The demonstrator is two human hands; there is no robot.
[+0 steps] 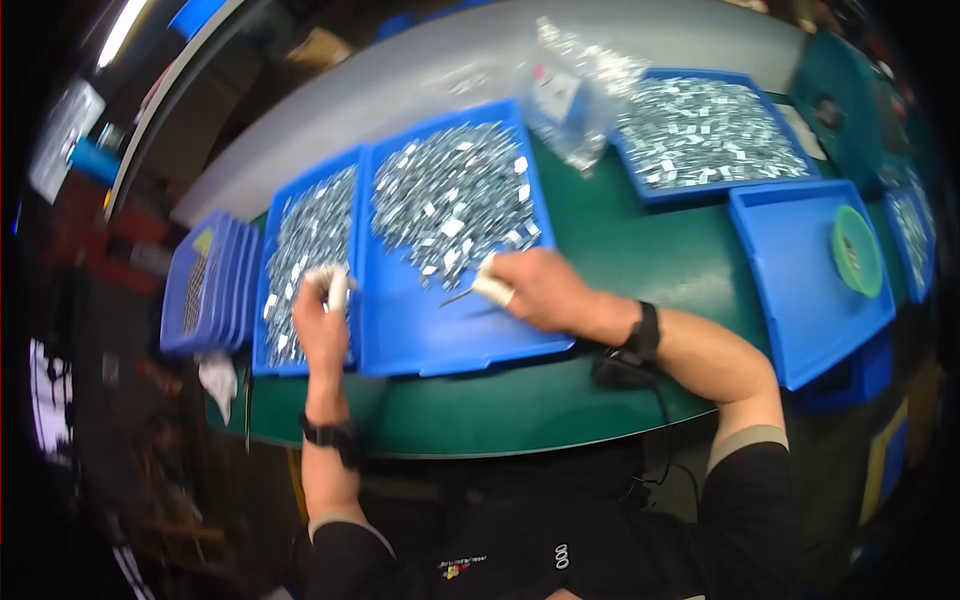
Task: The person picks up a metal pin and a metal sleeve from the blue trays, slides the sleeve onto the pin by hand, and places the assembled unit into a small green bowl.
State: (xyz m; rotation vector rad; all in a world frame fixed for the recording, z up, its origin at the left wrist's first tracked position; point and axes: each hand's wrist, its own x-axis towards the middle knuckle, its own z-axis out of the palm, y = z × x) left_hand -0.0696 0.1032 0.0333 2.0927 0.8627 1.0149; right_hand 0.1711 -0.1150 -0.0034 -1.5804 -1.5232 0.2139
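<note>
Two hands busy: my right hand pinches tweezers over the middle tray; left hand grips its edge; I pick singly.

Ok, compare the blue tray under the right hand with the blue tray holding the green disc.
The tray under the right hand carries a heap of small silvery parts at its far end; the tray with the green disc holds only that disc. The first lies mid-table against a neighbouring tray; the second sits at the table's right edge. Both are shallow blue rectangular trays.
</note>
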